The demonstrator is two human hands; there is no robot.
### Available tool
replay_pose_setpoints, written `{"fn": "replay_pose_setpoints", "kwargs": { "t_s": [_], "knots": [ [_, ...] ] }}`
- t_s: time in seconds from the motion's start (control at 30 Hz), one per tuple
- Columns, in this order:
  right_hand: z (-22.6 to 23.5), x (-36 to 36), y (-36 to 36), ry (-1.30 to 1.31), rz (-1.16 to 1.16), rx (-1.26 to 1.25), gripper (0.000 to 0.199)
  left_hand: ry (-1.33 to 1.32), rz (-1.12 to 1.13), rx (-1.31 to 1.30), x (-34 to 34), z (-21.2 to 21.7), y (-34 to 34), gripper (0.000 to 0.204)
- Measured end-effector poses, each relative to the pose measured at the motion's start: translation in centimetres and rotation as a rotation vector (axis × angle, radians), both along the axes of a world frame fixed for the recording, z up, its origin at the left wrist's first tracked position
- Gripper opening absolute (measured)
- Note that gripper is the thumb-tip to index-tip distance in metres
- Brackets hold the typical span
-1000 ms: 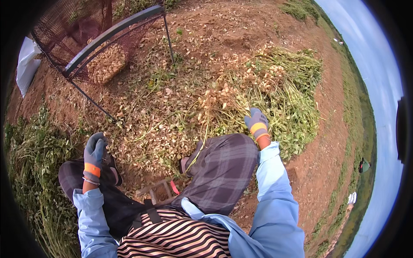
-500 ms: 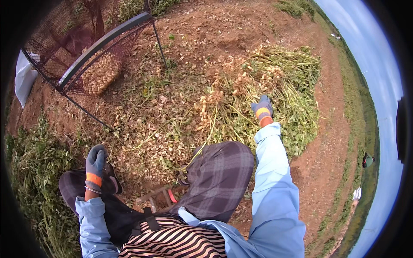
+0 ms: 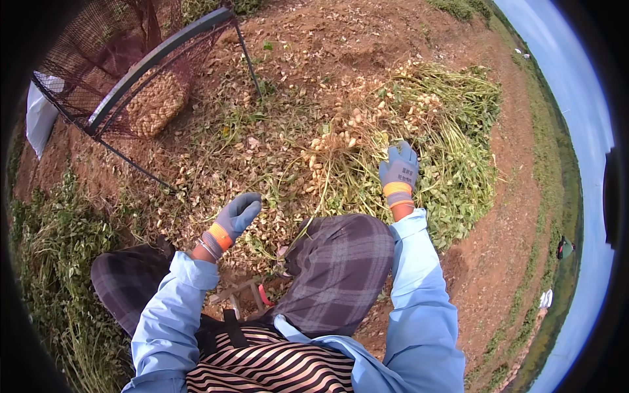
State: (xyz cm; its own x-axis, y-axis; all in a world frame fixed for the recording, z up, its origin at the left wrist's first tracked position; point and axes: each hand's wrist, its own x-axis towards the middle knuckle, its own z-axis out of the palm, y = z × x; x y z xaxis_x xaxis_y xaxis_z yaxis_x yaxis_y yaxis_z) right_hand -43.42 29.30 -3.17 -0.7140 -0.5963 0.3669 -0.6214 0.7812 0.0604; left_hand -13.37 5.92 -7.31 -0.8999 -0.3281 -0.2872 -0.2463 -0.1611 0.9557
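Observation:
My left hand (image 3: pixel 237 215), in a grey-blue glove with an orange cuff, hovers over the leaf litter in front of my knees. Its fingers are drawn together beside the thumb, and nothing shows in them. My right hand (image 3: pixel 400 166), gloved alike, rests back upward on the pile of pulled peanut plants (image 3: pixel 458 141). Its fingers reach forward over the stems, slightly apart; their tips are partly lost among the stalks. Pale peanut pods (image 3: pixel 313 160) cling to the roots on the pile's left side, near the right hand.
A dark red net bag (image 3: pixel 72 62) hangs on a metal frame (image 3: pixel 157 62) at the far left, with a heap of peanuts (image 3: pixel 156 105) in it. Beside it lies a white sack (image 3: pixel 40 118). Green plants (image 3: pixel 62 262) grow at left. A low stool (image 3: pixel 239 295) is between my legs.
My left hand has swung right and forward from above the left knee toward the middle. My right hand stays at the pile, turned so that more of its back shows.

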Motion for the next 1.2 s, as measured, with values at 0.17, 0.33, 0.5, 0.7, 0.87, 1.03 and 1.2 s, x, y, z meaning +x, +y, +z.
{"fn": "replay_pose_setpoints", "kwargs": {
  "t_s": [0.17, 0.33, 0.5, 0.7, 0.87, 1.03, 1.2],
  "knots": [
    [-3.4, 0.8, 0.9, -0.483, -0.001, -0.183, 0.035, -0.063, -0.09, -0.08, -7.7, -3.7, 3.9, 0.056],
    [-2.8, 3.8, -1.6, -0.587, 0.0, -0.204, 0.035, -0.085, 0.078, 0.355, -12.7, -4.9, 7.0, 0.074],
    [-3.4, 5.2, -3.8, -0.724, -0.104, -0.141, 0.043, -0.082, 0.201, 0.82, -15.7, -6.5, 8.4, 0.059],
    [-4.6, 7.1, -4.5, -0.883, -0.032, -0.257, 0.041, -0.002, 0.233, 1.126, -16.1, -7.4, 8.3, 0.022],
    [-4.2, 8.2, -4.2, -0.865, 0.033, -0.347, 0.04, -0.066, 0.306, 1.041, -15.2, -7.7, 8.1, 0.013],
    [-3.7, 8.0, -4.6, -0.611, 0.012, -0.522, 0.047, 0.011, 0.243, 0.862, -12.2, -6.4, 7.9, 0.012],
    [-3.4, 8.9, -5.4, -0.743, 0.063, -0.408, 0.052, 0.164, 0.236, 0.695, -10.8, -2.9, 8.0, 0.025]
  ]
}}
